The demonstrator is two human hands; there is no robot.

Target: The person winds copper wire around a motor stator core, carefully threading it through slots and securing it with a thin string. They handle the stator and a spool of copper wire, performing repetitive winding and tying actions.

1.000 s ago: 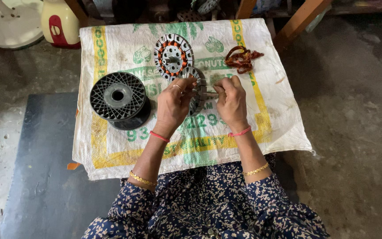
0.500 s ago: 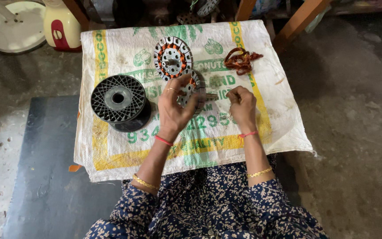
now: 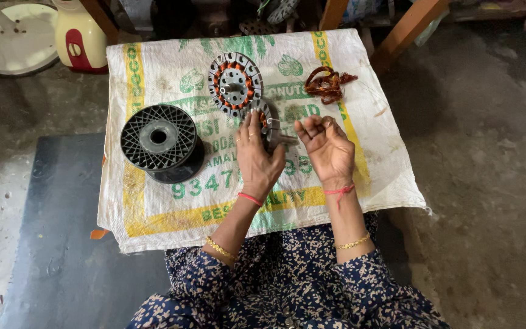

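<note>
While my left hand (image 3: 257, 155) closes round the grey metal motor part (image 3: 269, 125) near the middle of the table (image 3: 153, 213), my right hand (image 3: 327, 146) lies open just right of it, palm up, gripping nothing; a wound stator (image 3: 234, 83) sits just beyond, a black spool (image 3: 159, 142) left, copper wire scraps (image 3: 327, 84) far right

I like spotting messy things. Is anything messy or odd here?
A tangled clump of copper wire lies loose on the sack, apart from the neatly wound stator. Nothing looks spilled or broken.
</note>
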